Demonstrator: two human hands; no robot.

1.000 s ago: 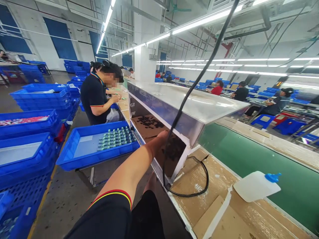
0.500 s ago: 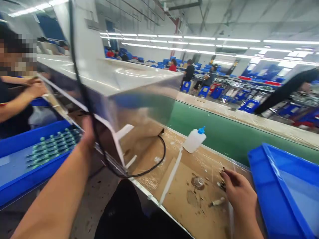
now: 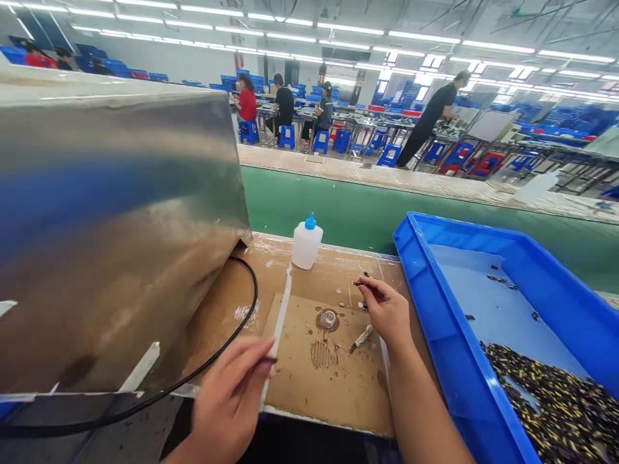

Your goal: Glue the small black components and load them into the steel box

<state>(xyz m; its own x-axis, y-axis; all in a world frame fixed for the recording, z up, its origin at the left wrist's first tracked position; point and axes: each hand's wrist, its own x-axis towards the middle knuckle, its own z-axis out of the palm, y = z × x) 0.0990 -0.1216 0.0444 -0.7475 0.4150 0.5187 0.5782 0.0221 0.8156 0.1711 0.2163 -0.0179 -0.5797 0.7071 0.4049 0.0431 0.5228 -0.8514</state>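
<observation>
Dark brown or near black, a small sliver (image 3: 273, 359) pokes out between the thumb and fingers of the left hand (image 3: 227, 393), which pinches it over the near left edge of a cardboard sheet (image 3: 338, 399). A second ago that hand was deep inside the metal box (image 3: 120, 225), among dark pieces; now it is clear of the opening. The right hand (image 3: 389, 312) is closed at the fingertips on a small dark part (image 3: 358, 283), held above the sheet's far right corner. So the reach into the box looks finished, and, as I judge it, both hands are now loaded and face the same work spot, well apart from each other

Between them on the sheet sit a small round cup (image 3: 327, 319), ringed by a brown stain, and a stubby pale tool (image 3: 361, 338) with a dark tip. Beyond, a white bottle with a blue cap (image 3: 305, 246) stands on the table (image 3: 264, 277), and a black cable (image 3: 227, 345) loops by the box. The view has swung right too, so the blue tray (image 3: 447, 309) now shows its heap of dark and yellow parts (image 3: 556, 406)
</observation>
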